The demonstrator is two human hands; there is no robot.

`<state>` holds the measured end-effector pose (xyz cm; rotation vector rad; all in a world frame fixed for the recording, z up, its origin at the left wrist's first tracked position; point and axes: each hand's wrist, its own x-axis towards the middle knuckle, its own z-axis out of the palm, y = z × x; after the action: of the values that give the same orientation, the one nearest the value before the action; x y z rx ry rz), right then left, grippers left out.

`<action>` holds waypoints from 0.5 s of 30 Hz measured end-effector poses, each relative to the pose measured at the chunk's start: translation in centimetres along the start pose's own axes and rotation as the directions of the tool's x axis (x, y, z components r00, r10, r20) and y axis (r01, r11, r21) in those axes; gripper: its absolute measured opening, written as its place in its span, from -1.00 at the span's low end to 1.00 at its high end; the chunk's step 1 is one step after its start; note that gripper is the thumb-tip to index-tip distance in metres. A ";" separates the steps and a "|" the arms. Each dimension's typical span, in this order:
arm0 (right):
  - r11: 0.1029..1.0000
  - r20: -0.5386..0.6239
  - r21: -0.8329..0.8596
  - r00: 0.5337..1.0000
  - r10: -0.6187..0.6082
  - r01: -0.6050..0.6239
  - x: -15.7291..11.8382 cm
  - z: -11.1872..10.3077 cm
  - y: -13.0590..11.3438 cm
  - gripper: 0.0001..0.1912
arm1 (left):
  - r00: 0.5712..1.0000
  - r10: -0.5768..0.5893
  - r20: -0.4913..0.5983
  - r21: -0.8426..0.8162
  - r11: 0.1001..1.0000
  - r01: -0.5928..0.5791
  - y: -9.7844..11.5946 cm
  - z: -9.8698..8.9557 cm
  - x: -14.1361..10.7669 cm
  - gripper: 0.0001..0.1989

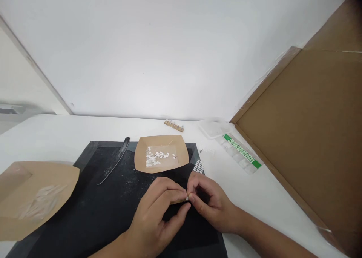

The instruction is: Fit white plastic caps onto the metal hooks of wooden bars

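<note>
My left hand (158,212) is closed around a thin tan strip (178,202), mostly hidden under the fingers. At the strip's right end, the thumb and index finger of my right hand (209,203) pinch a small white piece (187,198). Its exact kind is too small to tell. Both hands meet low over the black mat (118,209). Just beyond them, a brown paper tray (161,169) holds many small white oval pieces (154,159). A sheet of white oval stickers (198,166) lies beside my right hand's knuckles.
At left stands a larger paper tray (66,171) with clear plastic packets (42,201). A dark curved nail file (114,163) lies on the mat. Farther back are a strip with small pegs (174,126), a clear lid (213,129) and a green-labelled packet (241,152). Cardboard (305,137) walls the right.
</note>
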<state>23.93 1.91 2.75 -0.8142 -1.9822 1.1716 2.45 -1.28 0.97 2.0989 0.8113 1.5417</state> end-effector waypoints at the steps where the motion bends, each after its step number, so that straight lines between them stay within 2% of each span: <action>1: 1.000 0.004 0.008 1.000 0.006 -0.006 0.0 0.1 0.1 -0.82 | 1.000 0.004 -0.008 -0.008 1.000 -0.004 -0.1 0.0 0.0 -0.69; 8: 0.988 0.048 0.120 0.995 0.089 -0.094 -0.4 0.4 0.6 -0.82 | 1.000 0.028 -0.003 0.041 0.999 -0.028 -0.6 0.0 -0.1 -0.72; 15: 0.999 0.064 -0.051 0.998 0.000 0.004 -0.1 -0.7 0.2 -0.87 | 0.999 0.017 0.030 0.067 0.998 -0.019 -0.6 0.0 -0.2 -0.78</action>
<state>24.61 2.26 2.83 -0.8095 -2.0722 1.1637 2.27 -0.97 0.47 2.1773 0.8469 1.5087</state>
